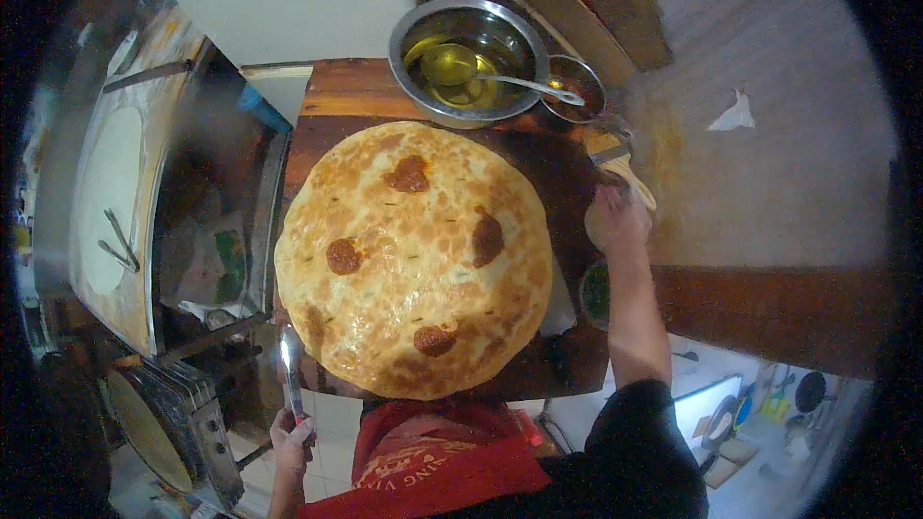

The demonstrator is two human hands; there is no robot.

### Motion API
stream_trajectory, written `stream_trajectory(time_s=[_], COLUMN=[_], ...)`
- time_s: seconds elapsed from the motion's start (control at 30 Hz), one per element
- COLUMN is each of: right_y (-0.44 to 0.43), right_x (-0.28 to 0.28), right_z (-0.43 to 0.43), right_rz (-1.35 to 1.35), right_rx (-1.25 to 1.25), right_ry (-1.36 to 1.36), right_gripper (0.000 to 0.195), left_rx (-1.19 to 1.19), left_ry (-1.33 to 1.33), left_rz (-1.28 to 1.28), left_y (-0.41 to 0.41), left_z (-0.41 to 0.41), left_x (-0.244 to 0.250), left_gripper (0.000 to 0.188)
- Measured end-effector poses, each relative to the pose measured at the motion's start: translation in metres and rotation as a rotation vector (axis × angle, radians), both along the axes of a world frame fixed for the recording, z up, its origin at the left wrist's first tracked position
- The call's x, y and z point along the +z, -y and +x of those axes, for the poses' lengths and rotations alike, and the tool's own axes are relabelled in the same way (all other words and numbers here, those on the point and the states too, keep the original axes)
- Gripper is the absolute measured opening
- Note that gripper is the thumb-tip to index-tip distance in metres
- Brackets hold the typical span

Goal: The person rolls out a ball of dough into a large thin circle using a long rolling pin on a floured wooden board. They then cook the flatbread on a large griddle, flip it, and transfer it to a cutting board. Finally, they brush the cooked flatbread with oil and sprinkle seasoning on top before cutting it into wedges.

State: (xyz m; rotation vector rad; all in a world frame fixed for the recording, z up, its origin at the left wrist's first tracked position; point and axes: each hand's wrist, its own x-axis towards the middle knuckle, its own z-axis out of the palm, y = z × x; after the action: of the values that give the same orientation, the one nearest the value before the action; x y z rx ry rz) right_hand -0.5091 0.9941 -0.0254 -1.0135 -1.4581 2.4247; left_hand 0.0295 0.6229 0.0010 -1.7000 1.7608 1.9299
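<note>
A large round browned flatbread [418, 267] lies before me on a wooden board [346, 94], with separate dabs of red-brown sauce on its glossy top. My left hand [292, 436] grips the handle of a metal-bladed spreading tool [290, 367], perhaps a spatula or knife. Its blade points away from me, beside the bread's near-left edge. Over at the board's right side, my right hand [621, 220] is blurred above a small pale container [595, 227]. Whether its fingers hold anything is hidden. Just beyond it rests a flat brush [613, 153] with a wooden handle.
A steel bowl [414, 97] of yellow oil with a ladle [530, 84] stands at the far edge, a smaller bowl [577, 112] at its right. A dark green-filled container [595, 295] sits below my right hand. Tongs [119, 249] lie on rolled dough [108, 180] at left.
</note>
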Motion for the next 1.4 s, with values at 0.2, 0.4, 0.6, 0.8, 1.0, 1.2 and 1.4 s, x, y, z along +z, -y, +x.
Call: stream_trajectory(time_s=[0.2,0.4,0.6,0.8,1.0,1.2,1.4], right_y=[-0.043,-0.006,-0.017,0.089,0.23,0.183,0.192], right_x=[-0.018,-0.015,0.028,0.03,0.001,-0.018,-0.012], right_z=[-0.028,-0.053,-0.015,0.085,0.116,0.074,0.046], right_rz=[0.068,0.486,0.339,0.077,0.331,0.27,0.663], right_rx=[-0.095,-0.062,-0.163,0.539,1.133,0.631,0.61], right_ry=[-0.053,-0.151,-0.216,-0.336,-0.364,-0.163,-0.237], right_gripper=[0.036,0.03,0.024,0.026,0.026,0.016,0.027], left_rx=[-0.001,0.018,0.035,0.006,-0.114,0.011,-0.031], left_ry=[0.042,-0.059,-0.003,-0.029,-0.022,-0.109,-0.01], left_rz=[0.142,0.235,0.277,0.271,0.155,0.143,0.141], left_y=[0.01,0.032,0.026,0.016,0.016,0.026,0.042], left_z=[-0.03,-0.028,-0.005,-0.001,0.002,0.018,0.029], left_x=[-0.006,-0.03,-0.034,-0.035,-0.007,-0.001,-0.011], left_gripper=[0.029,0.018,0.018,0.02,0.032,0.032,0.037])
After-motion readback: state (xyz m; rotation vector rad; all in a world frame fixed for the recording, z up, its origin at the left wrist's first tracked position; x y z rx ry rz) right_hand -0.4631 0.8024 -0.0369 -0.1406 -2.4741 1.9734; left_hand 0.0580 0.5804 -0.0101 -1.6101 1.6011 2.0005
